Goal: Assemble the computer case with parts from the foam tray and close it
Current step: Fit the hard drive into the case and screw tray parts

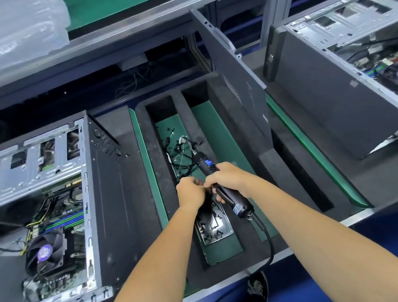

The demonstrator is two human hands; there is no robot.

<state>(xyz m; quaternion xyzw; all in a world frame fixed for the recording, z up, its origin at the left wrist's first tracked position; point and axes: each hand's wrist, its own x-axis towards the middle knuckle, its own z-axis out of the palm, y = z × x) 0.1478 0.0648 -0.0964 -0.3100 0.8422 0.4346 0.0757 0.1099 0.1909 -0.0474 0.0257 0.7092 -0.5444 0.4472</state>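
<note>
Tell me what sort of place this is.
Probably a computer assembly line: an open computer case on the left, another open case on the right, and a corded electric screwdriver in the right hand above the foam tray.

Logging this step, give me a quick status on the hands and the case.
Right hand grips electric screwdriver. Left hand curled beside it over foam tray, contents unclear. Computer case open, left.

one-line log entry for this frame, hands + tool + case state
right hand: grips electric screwdriver | left hand: curled, contents unclear | position: over foam tray | open computer case: at left, untouched
</note>
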